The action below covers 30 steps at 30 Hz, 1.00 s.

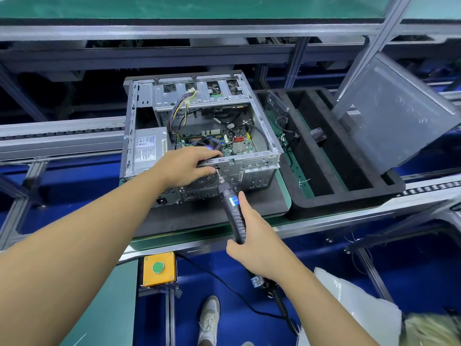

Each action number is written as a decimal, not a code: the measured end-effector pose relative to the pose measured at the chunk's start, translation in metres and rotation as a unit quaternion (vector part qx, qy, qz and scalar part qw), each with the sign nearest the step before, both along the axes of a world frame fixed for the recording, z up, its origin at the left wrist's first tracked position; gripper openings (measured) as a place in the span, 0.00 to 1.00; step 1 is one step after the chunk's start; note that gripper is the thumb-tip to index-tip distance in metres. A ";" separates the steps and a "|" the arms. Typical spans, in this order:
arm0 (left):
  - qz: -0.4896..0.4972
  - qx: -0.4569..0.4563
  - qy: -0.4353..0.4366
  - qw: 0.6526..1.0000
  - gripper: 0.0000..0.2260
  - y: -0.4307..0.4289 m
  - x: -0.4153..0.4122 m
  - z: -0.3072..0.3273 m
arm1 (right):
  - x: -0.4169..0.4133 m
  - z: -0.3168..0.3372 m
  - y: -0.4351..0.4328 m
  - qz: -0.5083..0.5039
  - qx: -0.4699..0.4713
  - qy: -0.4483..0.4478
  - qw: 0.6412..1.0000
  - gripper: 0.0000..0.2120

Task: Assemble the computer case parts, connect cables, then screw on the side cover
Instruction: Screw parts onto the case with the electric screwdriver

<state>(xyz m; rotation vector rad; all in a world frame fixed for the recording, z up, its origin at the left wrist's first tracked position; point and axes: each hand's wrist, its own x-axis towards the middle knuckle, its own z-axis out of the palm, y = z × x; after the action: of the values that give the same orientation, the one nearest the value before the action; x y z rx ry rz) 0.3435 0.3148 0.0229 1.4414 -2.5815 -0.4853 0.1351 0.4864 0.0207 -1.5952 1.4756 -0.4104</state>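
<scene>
An open grey computer case [259, 146] lies on its side on a dark pad, its motherboard [237, 143], power supply [147, 148] and loose coloured cables [178, 111] exposed. My left hand [184, 166] grips the near rear rim of the case, fingers curled over the edge. My right hand [254, 238] holds a black electric screwdriver [233, 211], whose bit touches the case's rear panel just beside my left fingers. The grey side cover [389, 113] leans upright at the right, behind a black foam tray.
The black foam tray [349, 196] with long slots sits right of the case on the conveyor. A yellow box with a green button [158, 267] is mounted at the near edge. The screwdriver's cord [282, 310] hangs down toward the blue floor, near a shoe [209, 318].
</scene>
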 end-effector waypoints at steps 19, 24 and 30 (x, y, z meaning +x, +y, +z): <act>-0.013 0.004 0.019 1.000 0.17 0.000 0.001 0.002 | 0.006 -0.016 -0.005 -0.098 0.114 -0.224 0.963 0.46; -0.008 0.008 0.021 1.000 0.17 0.000 0.000 0.002 | 0.008 -0.017 -0.003 -0.086 0.101 -0.208 0.969 0.47; 0.000 0.009 0.014 1.000 0.19 -0.001 0.001 0.002 | 0.008 -0.018 0.001 -0.068 0.078 -0.177 0.979 0.46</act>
<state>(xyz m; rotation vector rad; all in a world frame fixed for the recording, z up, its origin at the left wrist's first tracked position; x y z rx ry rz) 0.3441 0.3142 0.0251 1.4296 -2.5632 -0.5258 0.1428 0.4878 0.0031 -1.2270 1.3093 -0.6079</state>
